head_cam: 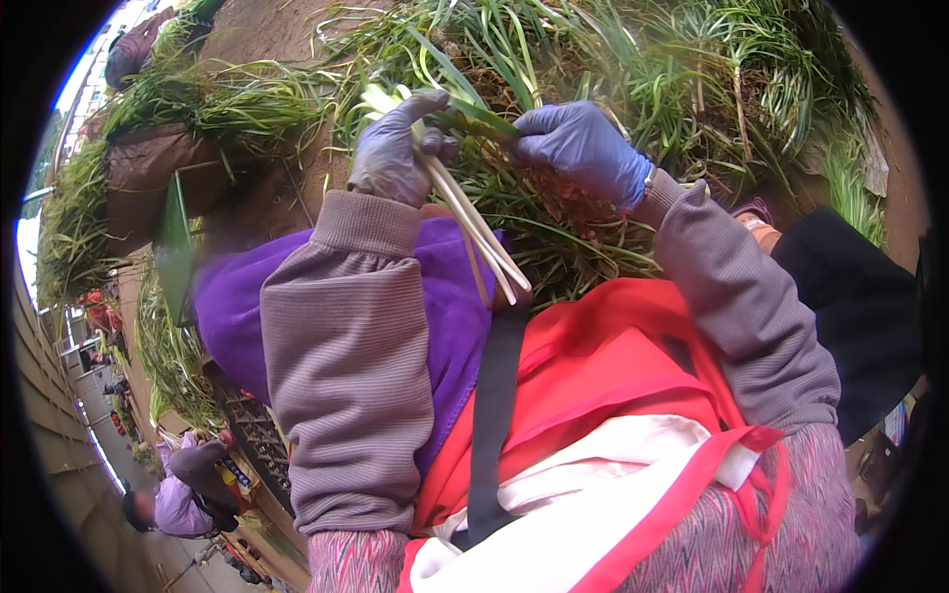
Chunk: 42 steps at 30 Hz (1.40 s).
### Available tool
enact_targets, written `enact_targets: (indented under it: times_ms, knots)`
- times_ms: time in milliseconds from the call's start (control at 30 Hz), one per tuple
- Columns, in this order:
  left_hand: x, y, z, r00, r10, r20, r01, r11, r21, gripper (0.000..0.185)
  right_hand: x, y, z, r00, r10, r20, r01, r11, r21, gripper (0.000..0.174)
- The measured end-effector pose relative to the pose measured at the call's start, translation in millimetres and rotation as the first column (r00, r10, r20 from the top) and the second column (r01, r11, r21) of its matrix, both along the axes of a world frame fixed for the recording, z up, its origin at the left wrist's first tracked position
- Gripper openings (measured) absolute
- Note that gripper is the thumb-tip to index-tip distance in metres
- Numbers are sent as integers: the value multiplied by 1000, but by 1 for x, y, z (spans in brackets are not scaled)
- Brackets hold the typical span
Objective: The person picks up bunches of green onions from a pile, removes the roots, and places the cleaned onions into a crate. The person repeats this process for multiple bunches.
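Note:
My left hand (pixel 404 156), in a soiled thin blue-grey glove, is closed around several pale stalks (pixel 474 215) of a leek-like or green-garlic plant. Their white lower ends slant down over my lap, and more pale ends stick out above the fist. In a blue glove, my right hand (pixel 582 152) pinches a green leaf (pixel 482 120) that runs across from the left hand. Beneath and beyond both hands spreads a heap of long-leaved green plants (pixel 667 133), with brown dry matter among them.
Another heap of the greens (pixel 245 104) lies to the left, by a brown covered bundle (pixel 156 167). A green panel (pixel 174 252) stands near my purple-covered knee (pixel 259 296). At lower left a co-worker (pixel 182 497) sits beside a dark slatted crate (pixel 248 426).

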<state>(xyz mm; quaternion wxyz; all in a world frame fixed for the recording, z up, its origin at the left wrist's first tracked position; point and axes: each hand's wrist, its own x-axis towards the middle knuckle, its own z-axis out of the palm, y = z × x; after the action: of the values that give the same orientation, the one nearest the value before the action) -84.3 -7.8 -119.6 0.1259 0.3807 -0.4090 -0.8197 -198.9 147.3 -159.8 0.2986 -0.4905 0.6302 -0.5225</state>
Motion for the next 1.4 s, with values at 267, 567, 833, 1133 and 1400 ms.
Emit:
enact_targets:
  times_ms: [267,567,833,1133,1400]
  knots:
    - [2,10,3,996,29,88,-29,1000,-1,15,25,-15,19,901,-37,431,48,999,-13,20]
    - [-4,21,10,948,314,-57,-318,946,-62,7,6,-34,8,782,-260,-567,322,947,10,20]
    - [16,-25,45,873,336,-353,-423,882,-207,10,-53,4,-28,759,-84,-645,590,509,627,26]
    - [20,-19,47,962,55,-268,-73,995,-61,12,-25,-18,49,926,-134,-353,2,937,-350,32]
    - [18,-17,42,990,-116,83,135,948,-288,17,9,-16,32,933,4,361,54,987,-152,17]
